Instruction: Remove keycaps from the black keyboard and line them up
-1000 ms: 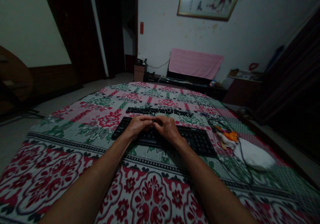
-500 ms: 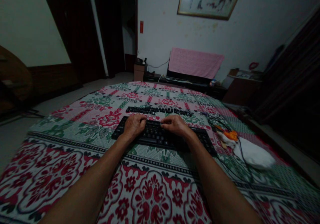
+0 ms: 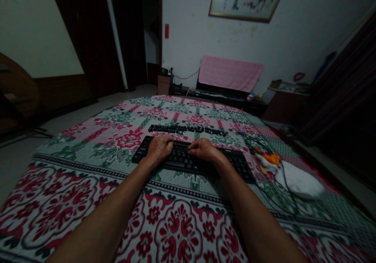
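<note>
A black keyboard [image 3: 179, 163] lies flat on the flowered cloth in front of me. My left hand [image 3: 160, 148] rests over its left part, fingers curled down on the keyboard and thumb pointing right. Over the middle keys is my right hand [image 3: 203, 149], thumb and fingertips pinched together low above them. Whatever is between those fingertips is too small and dark to make out. Beyond the keyboard, several loose black keycaps [image 3: 167, 129] are laid out in a long row.
A white bag-like item [image 3: 302, 180] and an orange item [image 3: 273, 158] lie right of the keyboard, with dark cables [image 3: 289, 192] around them. The patterned cloth [image 3: 179, 231] covers the wide surface. A pink towel [image 3: 230, 73] hangs at the back wall.
My right hand has shifted slightly down and toward me over the keys, still pinched. My left hand has barely moved on the keyboard.
</note>
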The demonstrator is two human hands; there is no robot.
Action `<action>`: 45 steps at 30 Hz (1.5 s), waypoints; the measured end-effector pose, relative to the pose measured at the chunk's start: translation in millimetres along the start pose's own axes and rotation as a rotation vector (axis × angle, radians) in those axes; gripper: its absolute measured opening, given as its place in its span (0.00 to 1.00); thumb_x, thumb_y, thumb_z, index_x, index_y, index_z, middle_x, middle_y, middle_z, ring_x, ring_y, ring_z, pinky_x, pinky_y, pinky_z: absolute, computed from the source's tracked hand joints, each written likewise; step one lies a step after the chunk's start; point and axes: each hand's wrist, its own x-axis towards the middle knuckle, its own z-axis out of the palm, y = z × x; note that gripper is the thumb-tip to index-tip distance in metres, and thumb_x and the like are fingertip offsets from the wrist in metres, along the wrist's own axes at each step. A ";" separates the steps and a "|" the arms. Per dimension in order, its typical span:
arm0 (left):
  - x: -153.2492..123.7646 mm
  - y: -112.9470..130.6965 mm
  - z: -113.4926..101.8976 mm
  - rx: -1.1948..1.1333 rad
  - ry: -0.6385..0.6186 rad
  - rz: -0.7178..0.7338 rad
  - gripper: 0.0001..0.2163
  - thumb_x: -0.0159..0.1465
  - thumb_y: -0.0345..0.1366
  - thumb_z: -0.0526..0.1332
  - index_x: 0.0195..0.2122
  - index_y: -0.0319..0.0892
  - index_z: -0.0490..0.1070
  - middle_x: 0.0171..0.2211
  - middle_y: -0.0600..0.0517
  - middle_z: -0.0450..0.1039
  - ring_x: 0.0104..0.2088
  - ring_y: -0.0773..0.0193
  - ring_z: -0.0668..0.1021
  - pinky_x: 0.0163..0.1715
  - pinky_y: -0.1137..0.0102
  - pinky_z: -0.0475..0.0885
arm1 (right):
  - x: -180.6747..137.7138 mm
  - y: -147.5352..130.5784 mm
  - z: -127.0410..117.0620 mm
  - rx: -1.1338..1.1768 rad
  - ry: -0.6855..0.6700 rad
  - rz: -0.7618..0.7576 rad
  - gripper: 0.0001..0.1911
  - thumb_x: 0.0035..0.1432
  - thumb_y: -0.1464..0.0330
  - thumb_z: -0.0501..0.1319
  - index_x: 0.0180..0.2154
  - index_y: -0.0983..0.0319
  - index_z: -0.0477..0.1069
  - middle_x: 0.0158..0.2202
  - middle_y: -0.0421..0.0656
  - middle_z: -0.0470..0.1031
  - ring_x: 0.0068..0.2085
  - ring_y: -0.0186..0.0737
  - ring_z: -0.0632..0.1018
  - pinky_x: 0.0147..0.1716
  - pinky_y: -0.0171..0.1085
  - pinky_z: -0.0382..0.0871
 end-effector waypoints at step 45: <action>-5.4 14.1 13.4 0.058 -0.285 0.429 0.14 0.55 0.33 0.52 0.41 0.52 0.71 0.35 0.52 0.68 0.36 0.63 0.68 0.38 0.67 0.64 | 0.3 1.8 -1.4 0.033 -0.066 -0.022 0.11 0.45 0.69 0.58 0.30 0.67 0.76 0.23 0.41 0.75 0.22 0.29 0.69 0.21 0.27 0.58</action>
